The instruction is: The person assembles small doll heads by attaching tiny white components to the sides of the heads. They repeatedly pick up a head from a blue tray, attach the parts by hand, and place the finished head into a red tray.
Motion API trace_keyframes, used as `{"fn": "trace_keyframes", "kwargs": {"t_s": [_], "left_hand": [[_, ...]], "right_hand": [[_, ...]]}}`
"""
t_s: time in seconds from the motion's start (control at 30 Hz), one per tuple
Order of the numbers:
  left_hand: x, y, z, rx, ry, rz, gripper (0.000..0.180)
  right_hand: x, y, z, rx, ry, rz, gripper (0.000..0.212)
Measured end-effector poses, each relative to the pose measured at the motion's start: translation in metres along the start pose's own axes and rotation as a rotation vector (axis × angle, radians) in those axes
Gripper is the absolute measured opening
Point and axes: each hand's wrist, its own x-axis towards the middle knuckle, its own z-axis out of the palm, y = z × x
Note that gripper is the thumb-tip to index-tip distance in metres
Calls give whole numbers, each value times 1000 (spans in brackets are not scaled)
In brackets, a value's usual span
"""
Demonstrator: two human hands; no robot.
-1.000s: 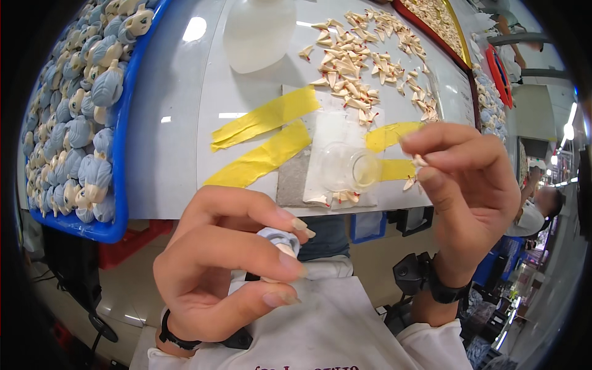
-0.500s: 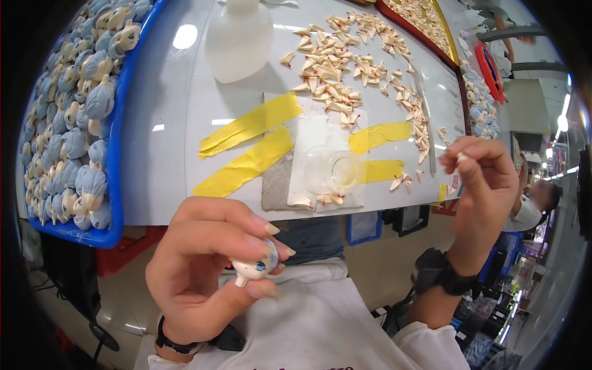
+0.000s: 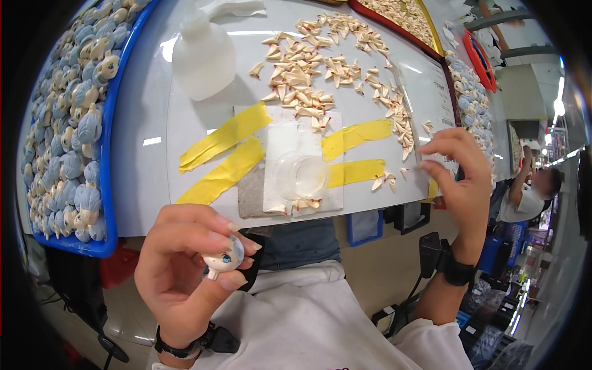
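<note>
My left hand grips a small doll head with pale blue hair and a painted blue eye, held in front of the table's near edge. Its neck points down between thumb and fingers. Over the table's right side, my right hand has thumb and fingertips apart, and no object shows between them. Close to those fingertips lie small cream pointed pieces with red tips, part of a loose spread. A shallow clear round dish stands on a white pad, with several cream pieces by its near rim.
On the left, a blue tray is heaped with doll heads. A translucent bottle stands at the back. Yellow tape strips flank the pad. Another tray of cream pieces sits at the far right. Another person is beyond it.
My right hand has parted its fingers; the small cream piece pinched there earlier no longer shows. My left hand keeps the doll head. The table scene has shifted left in view.
</note>
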Motion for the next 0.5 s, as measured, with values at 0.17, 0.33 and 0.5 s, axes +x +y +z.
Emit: {"fn": "trace_keyframes", "kwargs": {"t_s": [0.17,0.33,0.5], "left_hand": [[0,0,-2,-88,-19,18,29],[2,3,-1,-159,-101,-29,28],[3,14,6,-79,-8,-58,24]], "right_hand": [[-11,-11,8,53,-103,0,18],[-17,-9,20,62,-14,-2,11],[-22,-15,20,61,30,62,10]]}}
